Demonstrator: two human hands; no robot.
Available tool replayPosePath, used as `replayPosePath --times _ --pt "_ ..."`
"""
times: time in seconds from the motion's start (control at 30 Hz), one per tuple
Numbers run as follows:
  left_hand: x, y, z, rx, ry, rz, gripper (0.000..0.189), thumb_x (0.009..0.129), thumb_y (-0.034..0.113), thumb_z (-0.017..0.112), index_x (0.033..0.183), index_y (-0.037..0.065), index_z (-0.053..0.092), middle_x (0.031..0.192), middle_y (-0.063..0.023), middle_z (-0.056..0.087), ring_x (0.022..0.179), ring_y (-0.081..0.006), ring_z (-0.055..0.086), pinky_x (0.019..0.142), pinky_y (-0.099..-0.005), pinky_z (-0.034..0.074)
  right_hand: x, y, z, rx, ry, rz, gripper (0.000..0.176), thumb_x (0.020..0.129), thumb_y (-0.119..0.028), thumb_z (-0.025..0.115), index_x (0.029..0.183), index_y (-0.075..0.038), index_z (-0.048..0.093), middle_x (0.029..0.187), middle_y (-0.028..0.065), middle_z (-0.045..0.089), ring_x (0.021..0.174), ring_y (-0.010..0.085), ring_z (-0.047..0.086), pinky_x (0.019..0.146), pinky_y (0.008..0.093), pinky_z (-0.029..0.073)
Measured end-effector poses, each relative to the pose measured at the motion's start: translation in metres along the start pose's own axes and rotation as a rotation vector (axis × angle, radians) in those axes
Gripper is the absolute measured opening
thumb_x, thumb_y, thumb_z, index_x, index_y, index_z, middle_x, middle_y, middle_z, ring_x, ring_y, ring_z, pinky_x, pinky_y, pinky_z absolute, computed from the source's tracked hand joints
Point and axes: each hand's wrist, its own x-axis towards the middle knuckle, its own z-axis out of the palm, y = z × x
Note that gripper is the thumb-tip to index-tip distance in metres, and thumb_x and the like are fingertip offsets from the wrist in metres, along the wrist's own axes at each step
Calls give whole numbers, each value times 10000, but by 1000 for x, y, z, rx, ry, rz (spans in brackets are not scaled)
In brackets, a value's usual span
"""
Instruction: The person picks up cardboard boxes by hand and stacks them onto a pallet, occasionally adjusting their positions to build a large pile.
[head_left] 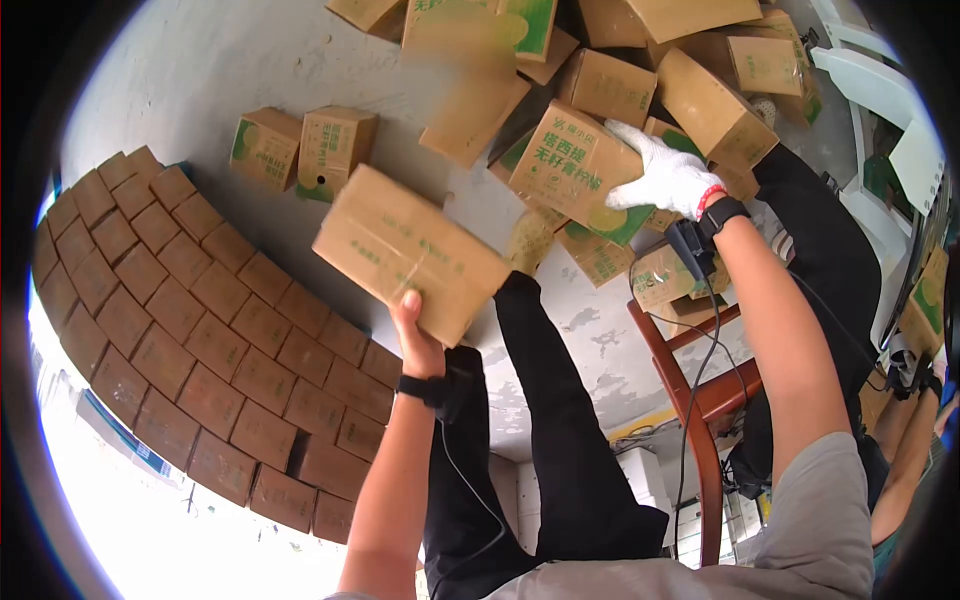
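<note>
My left hand point(419, 345), bare and with a dark strap at the wrist, grips a brown cardboard box point(405, 255) by its near side. The thumb lies on the box face, and the other fingers are hidden beneath. In a white glove, my right hand point(660, 172) is spread across the right end of a second cardboard box point(570, 165), which has green printing and a green corner. Its fingers are at the upper edge, with the thumb lower down on the end. This second box lies tilted over other boxes of the pile.
A curved, brick-like stack of cardboard boxes point(190, 340) rises on the left. Two boxes point(335, 145) stand near it on the grey floor point(220, 70). A red-brown wooden chair point(708, 440) is at my right. Another person's arm point(905, 460) shows at the far right.
</note>
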Motion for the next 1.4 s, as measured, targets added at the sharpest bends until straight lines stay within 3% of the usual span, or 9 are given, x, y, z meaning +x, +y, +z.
replayPosePath --times 0.27,0.4,0.53,0.63,0.8,0.87,1.13,1.27,1.4 --pt "-52 -85 -140 -341 -117 -676 727 819 565 575 1401 152 438 1366 -90 526 1244 -319 503 995 -546 412 -10 -19 62 -67 -142 112 1162 600 -426 845 1547 -180 218 1406 202 506 1263 362 509 1064 363 392" --pt "-49 -152 -190 -168 -29 -556 869 788 579 623 1488 162 321 1400 -114 482 1255 -352 476 984 -535 416 -23 -55 144 -127 -123 156 1182 582 -419 832 1553 -226 185 1360 267 520 1259 397 505 1056 387 387" --pt "-48 -182 -215 621 298 -164 1247 639 483 804 1571 215 20 1356 -265 385 1242 -381 439 1040 -475 374 5 -31 281 169 289 272 732 758 -346 691 1425 -153 459 1273 164 619 1144 322 604 969 376 464" --pt "-49 -199 -225 940 487 -235 1281 579 487 791 1562 282 -5 1350 -244 324 1234 -404 377 1036 -523 340 -17 -43 346 82 185 136 690 781 -359 671 1401 -126 479 1351 149 574 1240 312 550 1028 390 433" --pt "-28 -253 -250 833 775 -323 1267 575 456 762 1558 282 -19 1341 -240 325 1237 -408 351 1033 -531 326 -14 -107 420 -111 340 64 1152 652 -571 790 1523 -129 179 1486 274 340 1333 421 413 1072 454 400" --pt "-29 -271 -259 860 708 28 1289 574 407 781 1561 185 -19 1346 -256 321 1235 -415 338 1044 -536 301 -6 -127 449 -31 303 29 1216 602 -585 817 1524 -151 152 1508 278 259 1358 434 359 1079 481 390" --pt "-36 -302 -261 739 712 153 1310 569 408 830 1559 150 12 1357 -260 318 1260 -412 314 1081 -525 249 -7 -200 437 -109 385 -313 1098 667 -522 799 1525 -238 176 1528 236 277 1401 421 286 1122 525 300" --pt "-40 -303 -261 652 744 88 1301 571 406 831 1559 161 20 1375 -259 306 1285 -417 304 1088 -514 259 24 -209 450 -489 256 134 1035 697 -490 799 1516 -257 211 1583 179 166 1445 413 172 1157 539 227" --pt "-49 -300 -273 860 701 67 1296 581 424 861 1561 273 26 1378 -227 293 1270 -399 319 1078 -527 276 21 -138 478 -630 235 -266 956 646 -401 818 1452 -278 320 1487 139 309 1405 408 213 1087 608 221"
